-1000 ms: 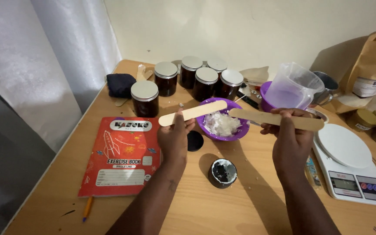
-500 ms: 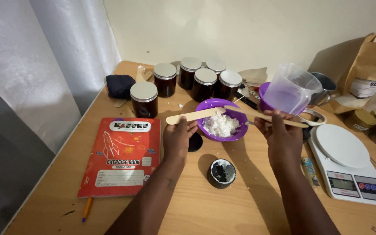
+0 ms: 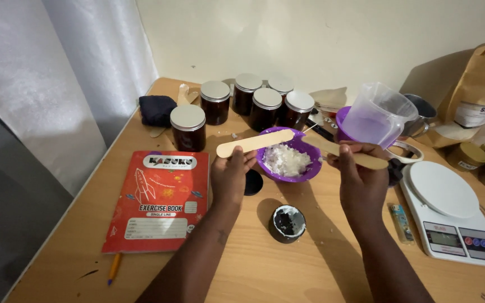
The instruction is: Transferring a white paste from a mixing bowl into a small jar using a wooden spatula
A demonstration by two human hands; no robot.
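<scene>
Left hand point(image 3: 230, 178), right hand point(image 3: 360, 185), wooden sticks point(image 3: 255, 142) over purple bowl point(image 3: 304, 171) rim

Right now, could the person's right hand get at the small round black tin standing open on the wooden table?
Probably yes. The small round black tin stands open just below and left of the right hand, with bare wooden table between. But that hand is gripping a flat wooden stick, so it isn't free.

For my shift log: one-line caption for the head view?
Left hand and right hand each hold a wooden stick over a purple bowl of white flakes.
</scene>
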